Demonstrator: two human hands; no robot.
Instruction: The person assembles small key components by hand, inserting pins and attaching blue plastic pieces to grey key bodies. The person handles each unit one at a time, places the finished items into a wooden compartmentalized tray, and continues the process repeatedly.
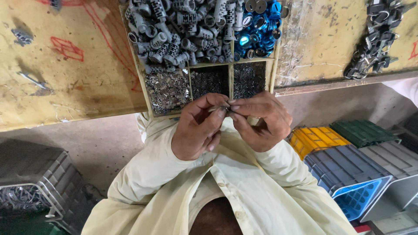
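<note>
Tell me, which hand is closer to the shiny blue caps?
Right. The right hand is below the blue caps, almost straight under them. The left hand is lower too, but farther off to the left, under the tray's small middle compartment.

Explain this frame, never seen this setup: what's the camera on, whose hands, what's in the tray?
One view, from a camera worn on the person's head, looking down. No machine: two bare hands. The left hand and right hand meet fingertip to fingertip, pinching a small metal part, too small to identify. Above them, on a worn yellow workbench, sits a divided tray: grey cylindrical parts, shiny blue rings, and three compartments of tiny metal pieces. Plastic crates stand at the right.
</note>
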